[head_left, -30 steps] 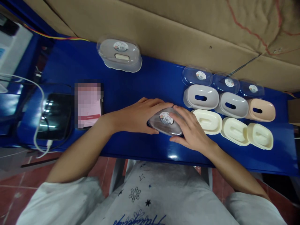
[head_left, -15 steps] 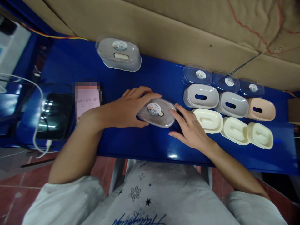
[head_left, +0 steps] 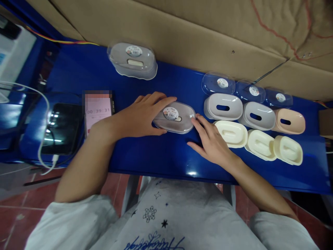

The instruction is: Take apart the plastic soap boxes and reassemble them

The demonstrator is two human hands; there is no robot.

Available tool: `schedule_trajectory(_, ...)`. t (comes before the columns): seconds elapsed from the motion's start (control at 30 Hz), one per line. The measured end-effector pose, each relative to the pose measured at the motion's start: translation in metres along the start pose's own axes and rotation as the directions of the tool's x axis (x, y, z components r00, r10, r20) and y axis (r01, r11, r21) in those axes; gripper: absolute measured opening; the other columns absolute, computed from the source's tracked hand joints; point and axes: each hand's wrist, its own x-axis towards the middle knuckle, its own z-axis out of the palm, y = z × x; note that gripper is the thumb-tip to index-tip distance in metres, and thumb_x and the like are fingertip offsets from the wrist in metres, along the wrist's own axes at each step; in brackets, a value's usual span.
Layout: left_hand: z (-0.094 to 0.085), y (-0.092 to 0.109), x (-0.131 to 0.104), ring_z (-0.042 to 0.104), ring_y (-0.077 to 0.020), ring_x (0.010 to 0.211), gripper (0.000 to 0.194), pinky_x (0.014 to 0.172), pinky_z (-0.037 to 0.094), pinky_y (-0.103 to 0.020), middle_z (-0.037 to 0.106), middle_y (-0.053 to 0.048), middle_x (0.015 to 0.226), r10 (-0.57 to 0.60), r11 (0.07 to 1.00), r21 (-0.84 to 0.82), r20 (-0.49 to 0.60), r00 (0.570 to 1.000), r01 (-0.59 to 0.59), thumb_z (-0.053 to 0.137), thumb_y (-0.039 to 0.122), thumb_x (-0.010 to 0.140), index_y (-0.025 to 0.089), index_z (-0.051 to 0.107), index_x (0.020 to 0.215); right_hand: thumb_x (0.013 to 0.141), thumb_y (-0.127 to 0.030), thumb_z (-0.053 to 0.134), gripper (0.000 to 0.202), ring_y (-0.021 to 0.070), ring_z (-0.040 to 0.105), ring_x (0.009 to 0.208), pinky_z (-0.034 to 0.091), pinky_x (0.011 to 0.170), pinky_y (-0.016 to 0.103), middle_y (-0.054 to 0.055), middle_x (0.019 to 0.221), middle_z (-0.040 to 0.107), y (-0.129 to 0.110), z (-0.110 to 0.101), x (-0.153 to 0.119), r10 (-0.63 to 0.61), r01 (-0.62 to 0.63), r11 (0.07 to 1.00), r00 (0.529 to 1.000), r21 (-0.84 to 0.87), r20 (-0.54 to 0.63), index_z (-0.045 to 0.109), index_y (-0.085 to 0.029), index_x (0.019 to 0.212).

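Over the last second the lidded box has shifted left and a touch farther off, turning more squarely across. The blue table spreads wide around it; whether the box rests fully on it, I can't tell from here. Its long axis runs roughly left to right, between the hands. The left hand has the firmer hold, wrapped around the left end, fingers far, thumb near. The right hand, loosely spread, puts only fingertips to the right end, thumb clear. The round label sits left of centre.
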Motion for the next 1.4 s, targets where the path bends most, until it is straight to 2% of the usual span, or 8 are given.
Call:
schedule_trajectory(0.2,-0.003,0.004,0.003,0.042,-0.0475,0.154,0.096,0.123,0.037,-0.069,0.040,-0.019,0.169,-0.046,0.998,0.037,-0.047,0.998,0.048,0.075,0.050,0.095,0.026,0.024,0.172,0.109,-0.044,0.058,0.081,0.0439,0.051,0.152,0.051,0.117,0.065,0.026,0.169,0.042,0.001,0.000,0.000,-0.002,0.002,1.000,1.000,0.000,0.016,0.017,-0.020,0.175)
schedule_trajectory(0.37,-0.007,0.011,0.004,0.043,-0.0422,0.154,0.076,0.124,0.039,-0.062,0.043,-0.018,0.167,-0.064,0.992,0.102,-0.071,0.995,0.071,0.063,0.050,0.106,0.020,0.029,0.168,0.111,-0.043,0.054,0.070,0.0405,0.054,0.148,0.050,0.117,0.062,0.024,0.164,0.051,-0.001,-0.002,0.001,-0.033,0.035,0.999,0.998,-0.031,0.059,0.031,-0.017,0.171)
schedule_trajectory(0.5,0.004,0.011,0.008,0.039,-0.0474,0.156,0.076,0.124,0.036,-0.066,0.033,-0.022,0.174,-0.104,0.961,0.227,-0.240,0.965,0.160,0.066,0.044,0.106,0.016,0.033,0.168,0.111,-0.044,0.053,0.064,0.0395,0.053,0.149,0.048,0.120,0.059,0.023,0.163,0.053,-0.002,-0.004,0.001,-0.030,0.035,0.998,0.995,-0.056,0.091,0.039,-0.015,0.167)
schedule_trajectory(0.6,0.010,0.011,0.011,0.035,-0.0485,0.158,0.068,0.124,0.035,-0.067,0.024,-0.022,0.179,-0.038,0.930,0.335,-0.313,0.949,0.148,0.065,0.034,0.107,0.016,0.038,0.166,0.112,-0.044,0.052,0.064,0.0388,0.051,0.150,0.047,0.120,0.059,0.022,0.163,0.054,-0.002,-0.004,0.001,-0.025,0.030,0.998,0.995,-0.052,0.098,0.038,-0.016,0.168)
schedule_trajectory(0.9,0.009,0.011,0.014,0.041,-0.0426,0.154,0.048,0.117,0.040,-0.068,0.041,-0.016,0.171,0.020,0.930,0.354,-0.319,0.948,0.099,0.041,0.025,0.114,0.022,0.046,0.162,0.111,-0.041,0.054,0.057,0.0381,0.054,0.148,0.048,0.119,0.062,0.020,0.160,0.057,0.000,-0.005,-0.001,-0.045,0.044,0.999,0.996,0.007,0.072,0.046,-0.020,0.164)
schedule_trajectory(1.13,0.014,-0.004,0.015,0.040,-0.0410,0.148,0.050,0.123,0.027,-0.074,0.044,-0.006,0.171,0.026,0.990,0.139,-0.420,0.907,0.036,0.033,0.026,0.115,0.030,0.046,0.164,0.110,-0.036,0.057,0.050,0.0382,0.056,0.145,0.049,0.119,0.059,0.023,0.156,0.059,0.000,-0.010,-0.002,-0.063,0.063,0.998,0.998,0.008,0.030,0.057,-0.013,0.154)
schedule_trajectory(1.33,0.015,0.003,0.015,0.048,-0.0413,0.146,0.046,0.114,0.044,-0.067,0.046,-0.018,0.166,0.085,0.930,0.362,-0.391,0.916,0.068,0.045,0.024,0.113,0.021,0.048,0.159,0.111,-0.038,0.055,0.045,0.0388,0.059,0.140,0.050,0.111,0.057,0.022,0.159,0.057,0.003,-0.026,-0.004,0.011,-0.001,0.991,0.997,-0.133,0.076,0.060,-0.016,0.150)
schedule_trajectory(1.4,0.016,0.011,0.015,0.051,-0.0425,0.146,0.047,0.112,0.048,-0.065,0.048,-0.019,0.164,0.129,0.920,0.392,-0.363,0.923,0.025,0.052,0.023,0.110,0.021,0.050,0.157,0.111,-0.038,0.055,0.044,0.0388,0.061,0.136,0.050,0.109,0.056,0.022,0.158,0.058,0.005,-0.029,-0.004,0.046,-0.031,0.983,0.996,-0.181,0.081,0.061,-0.015,0.149)
